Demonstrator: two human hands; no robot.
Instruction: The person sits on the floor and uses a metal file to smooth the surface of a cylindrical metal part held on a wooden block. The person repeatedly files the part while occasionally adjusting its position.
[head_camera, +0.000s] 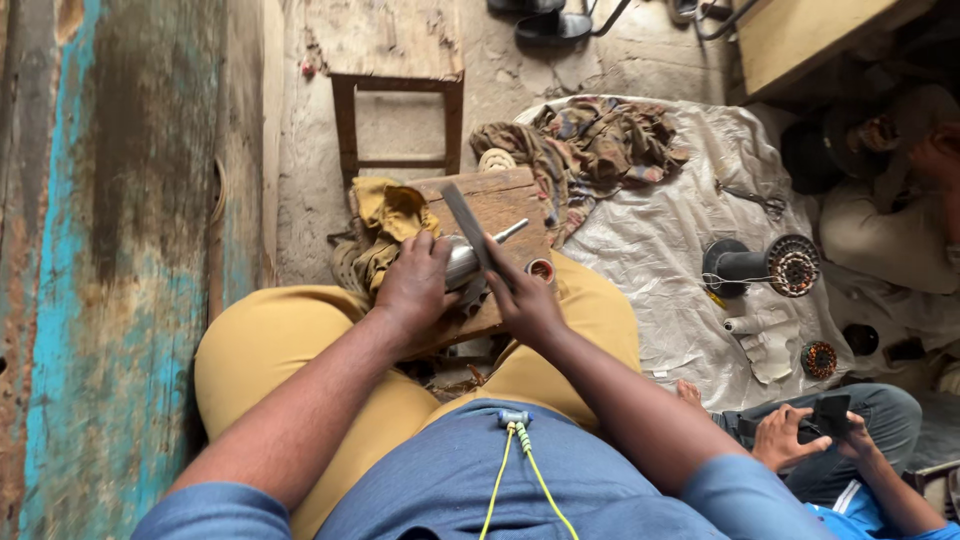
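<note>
My left hand (415, 285) grips a shiny metal motor part with a thin shaft (462, 262) sticking out toward the upper right. It rests on a small wooden block (500, 205) between my knees. My right hand (522, 300) holds a flat grey metal file (465, 225), laid at a slant across the top of the metal part. A small red-ringed round piece (540, 270) lies on the block just right of my right hand.
A yellowish rag (390, 220) hangs off the block's left side. A wooden stool (385, 60) stands behind. On a white sheet (660, 250) lie a patterned cloth (590, 150), a motor winding (790, 265), pliers (755, 198). Another person's hands (810, 425) hold a dark object at lower right.
</note>
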